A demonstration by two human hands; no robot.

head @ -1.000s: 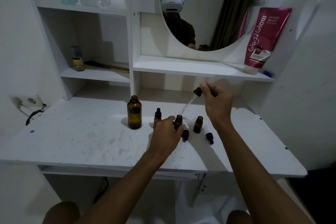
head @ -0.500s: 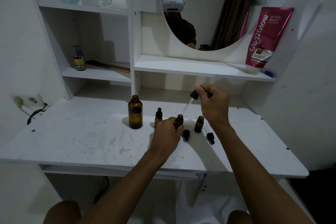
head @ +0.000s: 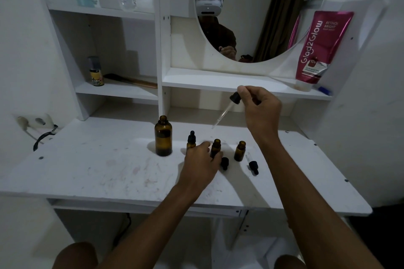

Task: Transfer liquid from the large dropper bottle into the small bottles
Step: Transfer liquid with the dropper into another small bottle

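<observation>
Head view: the right hand (head: 260, 111) has lifted the dropper (head: 225, 112), pinched by its black bulb. The glass tip now hangs clear above the middle small bottle (head: 216, 147) instead of sitting at its mouth. The left hand (head: 201, 164) still grips that bottle on the desk (head: 98, 166), hiding its lower half. The large dropper bottle (head: 163, 138) stands uncapped just to the left. Any liquid in the pipette is too dim to make out.
</observation>
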